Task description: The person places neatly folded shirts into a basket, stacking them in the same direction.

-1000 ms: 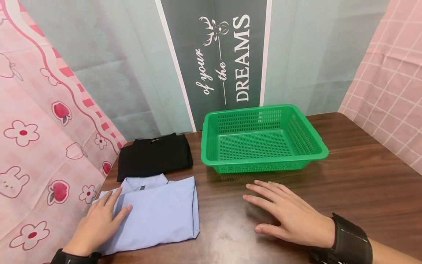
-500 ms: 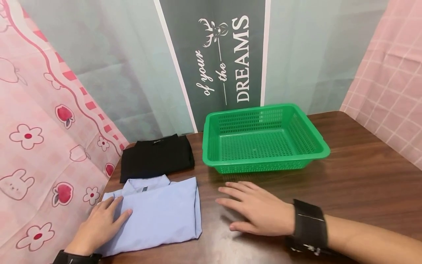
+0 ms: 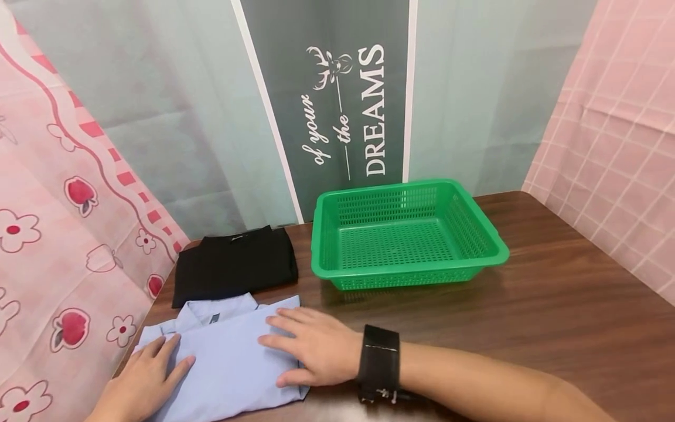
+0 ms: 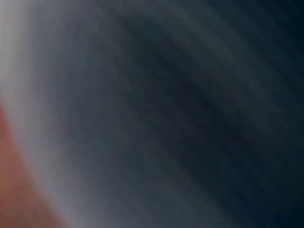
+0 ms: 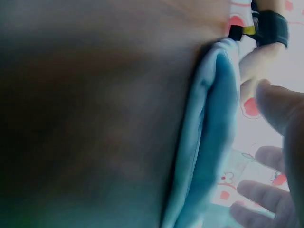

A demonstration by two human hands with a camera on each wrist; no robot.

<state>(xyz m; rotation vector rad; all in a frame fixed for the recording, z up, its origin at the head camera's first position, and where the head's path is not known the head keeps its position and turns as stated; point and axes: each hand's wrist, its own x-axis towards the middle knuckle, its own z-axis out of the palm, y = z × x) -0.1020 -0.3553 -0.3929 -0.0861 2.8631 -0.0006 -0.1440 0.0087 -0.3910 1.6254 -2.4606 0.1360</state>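
A folded light-blue collared shirt (image 3: 227, 357) lies on the table near its left side. My left hand (image 3: 145, 375) rests on the shirt's left part, fingers spread. Over the shirt's right edge is my right hand (image 3: 316, 346), its fingers extended; whether it touches the cloth I cannot tell. In the right wrist view the folded edge of the shirt (image 5: 209, 133) stands beside the right hand's thumb and fingertips (image 5: 259, 194), and the left hand (image 5: 256, 64) shows beyond. The left wrist view is a dark blur with a bit of skin at its lower left.
Behind the shirt lies a folded black garment (image 3: 234, 266). To its right, a green plastic basket (image 3: 408, 271) with perforated walls stands at the back of the brown wooden table (image 3: 527, 328). Curtains (image 3: 464, 88) hang behind and at both sides.
My right hand has moved left from above the bare table to the shirt's right edge. The left hand stays on the shirt. The head view has shifted slightly.
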